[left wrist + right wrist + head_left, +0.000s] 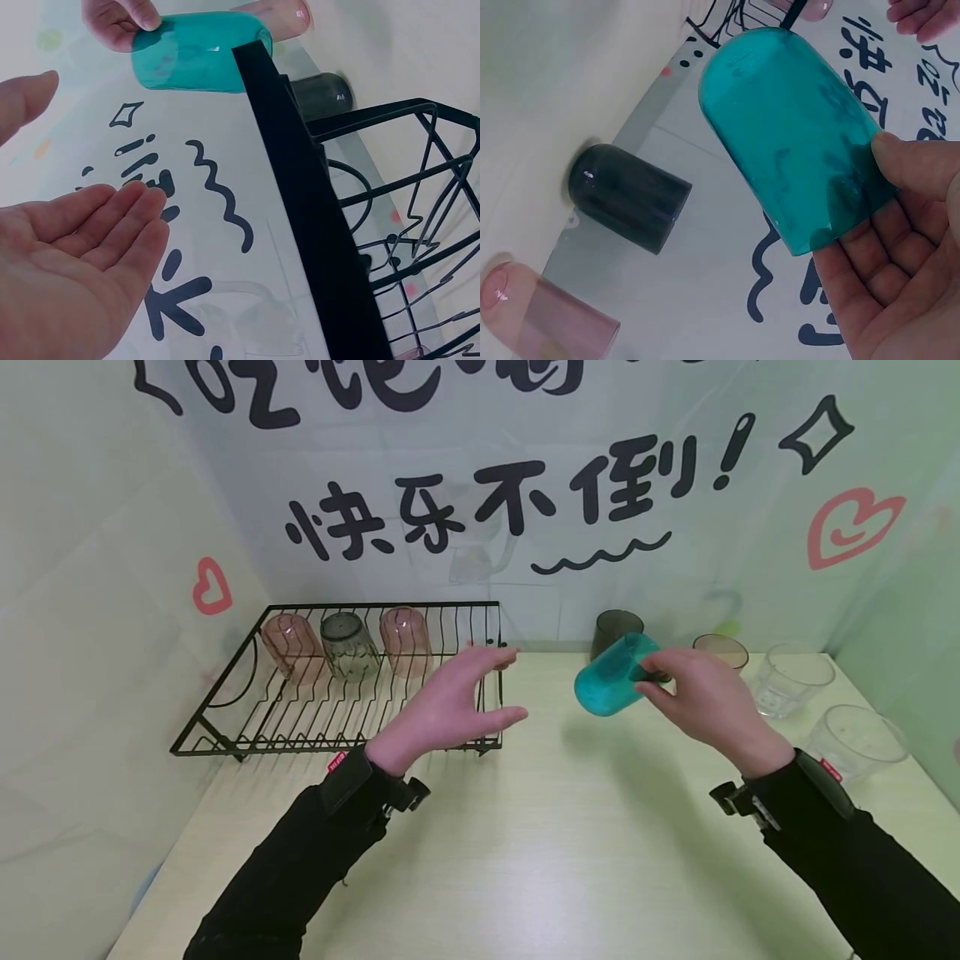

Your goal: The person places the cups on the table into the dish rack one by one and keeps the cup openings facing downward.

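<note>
My right hand [705, 702] pinches a teal tumbler [609, 681] near its open rim, thumb on one side and fingers on the other. The tumbler is tilted in the air, its rounded base toward the left. My left hand [450, 697] is empty, palm facing the tumbler, with thumb and fingers spread apart. It hovers over the right end of a black wire dish rack [382, 604]. Toward the rack's left and middle, a pink glass [291, 647], a grey ribbed glass [350, 647] and another pink glass [406, 642] rest upside down.
Behind the tumbler, a dark grey glass [617, 623] stands near the back wall. A pinkish glass [722, 647] and two clear glasses [797, 681] are on the right side, partly behind my right hand and wrist. Everything stands on a pale table [525, 860].
</note>
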A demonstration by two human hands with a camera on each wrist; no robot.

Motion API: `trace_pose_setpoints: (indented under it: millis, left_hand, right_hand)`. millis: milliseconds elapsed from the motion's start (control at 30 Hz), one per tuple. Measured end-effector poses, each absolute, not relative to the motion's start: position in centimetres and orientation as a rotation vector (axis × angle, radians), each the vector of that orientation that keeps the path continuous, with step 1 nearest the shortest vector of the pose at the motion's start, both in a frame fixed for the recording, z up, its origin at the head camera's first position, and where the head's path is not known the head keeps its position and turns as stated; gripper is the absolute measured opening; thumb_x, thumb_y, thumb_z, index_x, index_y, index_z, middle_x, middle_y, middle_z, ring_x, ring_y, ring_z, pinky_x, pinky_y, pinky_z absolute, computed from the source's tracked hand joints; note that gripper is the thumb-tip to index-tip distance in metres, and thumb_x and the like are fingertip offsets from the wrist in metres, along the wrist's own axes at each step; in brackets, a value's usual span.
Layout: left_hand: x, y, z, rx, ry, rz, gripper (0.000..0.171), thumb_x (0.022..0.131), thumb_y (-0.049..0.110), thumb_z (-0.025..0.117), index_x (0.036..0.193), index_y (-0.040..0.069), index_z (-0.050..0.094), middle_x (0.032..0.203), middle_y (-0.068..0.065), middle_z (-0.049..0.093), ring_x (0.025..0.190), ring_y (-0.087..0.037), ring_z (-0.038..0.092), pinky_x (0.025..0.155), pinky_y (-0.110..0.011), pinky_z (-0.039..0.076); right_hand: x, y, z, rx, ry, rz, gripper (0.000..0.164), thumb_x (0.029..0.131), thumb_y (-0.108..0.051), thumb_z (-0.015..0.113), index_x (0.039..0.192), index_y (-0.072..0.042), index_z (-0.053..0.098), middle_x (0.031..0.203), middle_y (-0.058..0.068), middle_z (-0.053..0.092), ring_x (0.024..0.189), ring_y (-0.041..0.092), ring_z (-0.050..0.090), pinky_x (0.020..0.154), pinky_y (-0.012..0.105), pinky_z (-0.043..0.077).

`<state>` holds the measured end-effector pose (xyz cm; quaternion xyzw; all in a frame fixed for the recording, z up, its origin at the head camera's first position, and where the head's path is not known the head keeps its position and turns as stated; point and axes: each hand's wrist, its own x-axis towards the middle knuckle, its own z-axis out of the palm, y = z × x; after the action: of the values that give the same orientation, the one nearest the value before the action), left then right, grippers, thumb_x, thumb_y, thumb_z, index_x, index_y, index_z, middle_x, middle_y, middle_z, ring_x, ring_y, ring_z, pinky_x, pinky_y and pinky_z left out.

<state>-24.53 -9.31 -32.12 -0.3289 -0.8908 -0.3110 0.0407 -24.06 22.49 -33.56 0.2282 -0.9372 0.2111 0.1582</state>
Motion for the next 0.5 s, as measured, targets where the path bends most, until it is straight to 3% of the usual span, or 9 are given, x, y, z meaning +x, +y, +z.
trace_pose_setpoints:
  millis: [133, 233, 367, 500]
  left_hand:
    - [-24.7, -9.2, -32.2, -0.988, -2.719, -0.982, 0.072, 0.087, 0.034, 0.076, 0.145, 0.004, 0.047, 0.14, -0.009, 0.053, 0.126, -0.025, 0.05, 0.112, -0.041, 0.034]
    - [-24.8, -9.1, -32.4, -0.984, -2.705, -1.005, 0.072, 0.087, 0.034, 0.077, 0.144, 0.003, 0.047, 0.139, -0.009, 0.054, 0.125, -0.024, 0.051, 0.116, -0.038, 0.028]
    - [-25.0, -8.7, -32.7, -0.964, -2.701, -1.049, 0.071, 0.086, 0.034, 0.077, 0.143, 0.003, 0.049, 0.139, -0.009, 0.054, 0.126, -0.023, 0.05, 0.115, -0.037, 0.029]
    - [-25.3, -8.4, -32.9, -0.933, -2.71, -1.076, 0.07, 0.086, 0.035, 0.078, 0.142, 0.005, 0.05, 0.138, -0.008, 0.055, 0.125, -0.023, 0.05, 0.106, -0.039, 0.041]
  right_hand:
    - [-23.7, 22.3, -33.3, 0.651, -2.643, 0.631, 0.02, 0.086, -0.007, 0.076, 0.102, 0.004, 0.069, 0.095, 0.016, 0.07, 0.087, 0.033, 0.065, 0.071, 0.048, 0.053]
    - [-23.5, 22.1, -33.0, 0.661, -2.617, 0.641, 0.02, 0.086, -0.007, 0.076, 0.101, 0.004, 0.069, 0.094, 0.016, 0.07, 0.086, 0.032, 0.064, 0.069, 0.046, 0.053]
    - [-23.2, 21.7, -32.8, 0.678, -2.582, 0.665, 0.017, 0.085, -0.007, 0.077, 0.098, 0.001, 0.069, 0.091, 0.012, 0.069, 0.083, 0.029, 0.063, 0.066, 0.042, 0.05]
    - [-22.8, 21.3, -32.5, 0.693, -2.523, 0.704, 0.017, 0.084, -0.005, 0.078, 0.097, 0.0, 0.07, 0.09, 0.01, 0.069, 0.073, 0.023, 0.059, 0.063, 0.038, 0.049]
